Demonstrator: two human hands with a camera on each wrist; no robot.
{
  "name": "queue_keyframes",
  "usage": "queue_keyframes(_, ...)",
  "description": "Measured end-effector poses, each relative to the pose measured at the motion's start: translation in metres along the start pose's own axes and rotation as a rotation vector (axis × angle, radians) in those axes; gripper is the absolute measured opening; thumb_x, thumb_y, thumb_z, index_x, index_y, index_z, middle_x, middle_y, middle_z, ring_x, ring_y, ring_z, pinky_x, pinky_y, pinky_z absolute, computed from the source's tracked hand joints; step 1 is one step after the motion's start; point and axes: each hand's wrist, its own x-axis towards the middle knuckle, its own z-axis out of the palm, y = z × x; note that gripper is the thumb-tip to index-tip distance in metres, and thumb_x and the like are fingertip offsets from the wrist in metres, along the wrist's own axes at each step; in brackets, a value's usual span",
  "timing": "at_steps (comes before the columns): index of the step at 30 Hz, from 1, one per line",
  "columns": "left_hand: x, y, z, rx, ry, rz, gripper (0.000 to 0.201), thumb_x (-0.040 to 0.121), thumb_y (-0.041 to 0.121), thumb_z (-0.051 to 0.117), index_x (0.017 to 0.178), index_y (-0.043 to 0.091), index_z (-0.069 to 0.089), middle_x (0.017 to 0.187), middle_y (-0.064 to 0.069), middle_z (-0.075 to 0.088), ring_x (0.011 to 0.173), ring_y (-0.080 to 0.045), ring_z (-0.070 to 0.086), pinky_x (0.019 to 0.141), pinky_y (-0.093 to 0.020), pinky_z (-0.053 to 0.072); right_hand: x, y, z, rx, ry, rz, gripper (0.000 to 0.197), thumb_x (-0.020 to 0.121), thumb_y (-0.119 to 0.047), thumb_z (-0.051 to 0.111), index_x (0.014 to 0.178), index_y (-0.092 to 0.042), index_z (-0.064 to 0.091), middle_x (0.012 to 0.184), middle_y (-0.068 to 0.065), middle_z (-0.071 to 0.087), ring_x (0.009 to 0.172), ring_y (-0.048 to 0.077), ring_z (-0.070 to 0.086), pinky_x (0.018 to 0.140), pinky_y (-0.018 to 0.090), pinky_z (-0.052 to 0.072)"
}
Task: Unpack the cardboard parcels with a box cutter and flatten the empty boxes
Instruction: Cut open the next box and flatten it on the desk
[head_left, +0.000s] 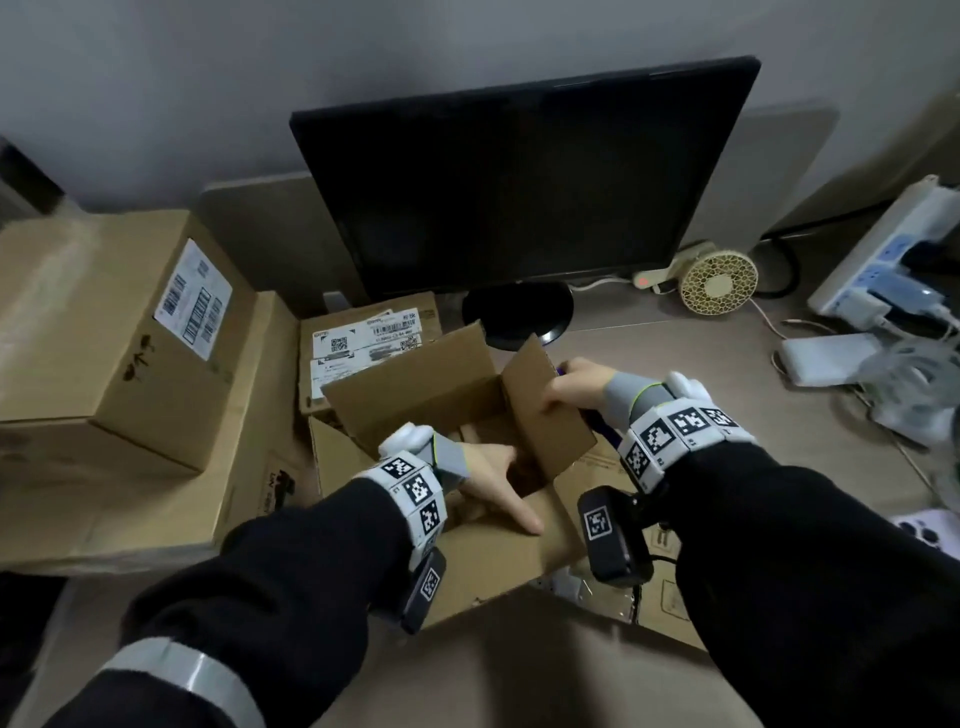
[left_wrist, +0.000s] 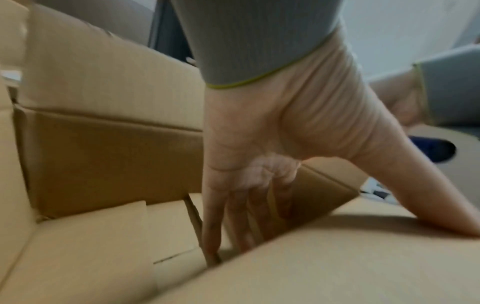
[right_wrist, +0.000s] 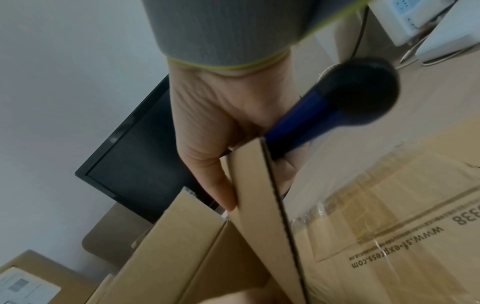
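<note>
An open brown cardboard box stands on the desk in front of me with its flaps raised. My left hand reaches into it: the straight fingers point down onto the inner bottom flaps, while the thumb lies spread on the near flap. My right hand pinches the upright right flap between thumb and fingers, and holds a blue box cutter with a black end against the palm. In the left wrist view the cutter shows behind the box. I see nothing inside the box.
A black monitor stands right behind the box. Large sealed boxes are stacked at the left, with a labelled parcel behind. Printed, taped cardboard lies under the box at the right. A small fan, a power strip and cables sit at the far right.
</note>
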Motion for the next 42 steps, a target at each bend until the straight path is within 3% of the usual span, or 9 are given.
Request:
queue_keyframes(4, 0.012, 0.006, 0.013, 0.125, 0.042, 0.104, 0.073, 0.072, 0.053, 0.076, 0.121, 0.005, 0.051, 0.114, -0.004, 0.059, 0.103, -0.022, 0.055, 0.084, -0.032, 0.048, 0.004, 0.004, 0.001, 0.054, -0.031, -0.047, 0.035, 0.083, -0.015, 0.068, 0.110, -0.008, 0.047, 0.093, 0.015, 0.059, 0.075, 0.029, 0.062, 0.066, 0.037, 0.057)
queue_keyframes(7, 0.007, 0.013, 0.008, 0.265, 0.127, 0.266, 0.035, 0.085, 0.041, 0.069, 0.082, 0.008, 0.057, 0.078, -0.002, 0.060, 0.075, -0.022, 0.056, 0.061, -0.031, 0.042, 0.002, 0.006, -0.001, 0.178, -0.003, -0.122, 0.040, 0.084, -0.043, 0.066, 0.104, -0.012, 0.052, 0.075, 0.004, 0.053, 0.053, 0.014, 0.044, 0.043, 0.023, 0.030)
queue_keyframes(11, -0.021, 0.014, -0.030, 0.121, 0.264, 0.430, 0.030, 0.087, 0.034, 0.066, 0.099, 0.007, 0.064, 0.098, -0.007, 0.069, 0.091, -0.022, 0.065, 0.079, -0.036, 0.051, 0.005, 0.014, -0.020, 0.451, 0.044, -0.109, 0.041, 0.087, -0.058, 0.052, 0.094, -0.017, 0.052, 0.069, 0.000, 0.068, 0.044, 0.010, 0.039, 0.036, 0.015, 0.020)
queue_keyframes(18, -0.093, 0.007, -0.086, -0.657, 0.406, 0.764, 0.022, 0.079, 0.010, 0.062, 0.101, 0.009, 0.058, 0.085, 0.004, 0.069, 0.078, -0.006, 0.066, 0.068, -0.020, 0.052, -0.002, 0.021, -0.030, 0.481, 0.096, -0.110, 0.041, 0.084, -0.062, 0.051, 0.075, -0.023, 0.050, 0.079, -0.002, 0.064, 0.050, 0.011, 0.034, 0.041, 0.018, 0.019)
queue_keyframes(26, -0.087, -0.008, -0.074, -1.176, 0.675, 0.581, 0.030, 0.089, 0.017, 0.039, 0.064, 0.013, 0.056, 0.056, 0.003, 0.057, 0.052, -0.012, 0.055, 0.058, -0.027, 0.045, -0.012, 0.007, -0.040, 0.432, 0.228, -0.199, 0.081, 0.062, -0.082, 0.055, 0.106, -0.015, 0.060, 0.086, 0.001, 0.049, 0.062, 0.017, 0.036, 0.047, 0.025, 0.023)
queue_keyframes(29, -0.081, -0.034, -0.050, -1.206, 0.743, 0.314, 0.046, 0.103, 0.015, 0.029, 0.068, 0.019, 0.058, 0.070, -0.001, 0.056, 0.078, -0.022, 0.064, 0.059, -0.025, 0.046, -0.010, 0.011, -0.039, 0.388, 0.237, -0.160, 0.077, 0.060, -0.082, 0.057, 0.096, -0.014, 0.054, 0.084, 0.003, 0.041, 0.059, 0.016, 0.029, 0.046, 0.024, 0.021)
queue_keyframes(34, -0.090, -0.057, -0.067, -0.787, 0.713, 0.078, 0.026, 0.099, 0.004, 0.040, 0.109, 0.008, 0.063, 0.100, -0.014, 0.060, 0.092, -0.027, 0.058, 0.071, -0.019, 0.045, -0.003, 0.011, -0.029, 0.409, 0.155, -0.197, 0.072, 0.050, -0.081, 0.065, 0.091, -0.022, 0.056, 0.086, 0.002, 0.043, 0.063, 0.016, 0.034, 0.044, 0.024, 0.021)
queue_keyframes(38, -0.118, -0.053, -0.098, -0.746, 0.841, 0.149, 0.013, 0.095, 0.006, 0.044, 0.084, 0.011, 0.049, 0.077, -0.009, 0.046, 0.061, -0.016, 0.043, 0.046, -0.017, 0.041, -0.001, 0.010, -0.028, 0.452, 0.100, -0.289, 0.056, 0.051, -0.063, 0.075, 0.088, -0.024, 0.059, 0.088, 0.003, 0.047, 0.058, 0.010, 0.041, 0.042, 0.022, 0.024)
queue_keyframes(42, -0.138, -0.050, -0.113, -0.462, 0.973, 0.199, 0.021, 0.094, 0.023, 0.056, 0.075, 0.017, 0.048, 0.068, 0.001, 0.042, 0.058, -0.014, 0.038, 0.053, -0.026, 0.034, -0.001, 0.009, -0.029, 0.433, 0.072, -0.353, 0.033, 0.060, -0.044, 0.079, 0.077, -0.024, 0.058, 0.082, 0.004, 0.049, 0.055, 0.009, 0.039, 0.038, 0.018, 0.026)
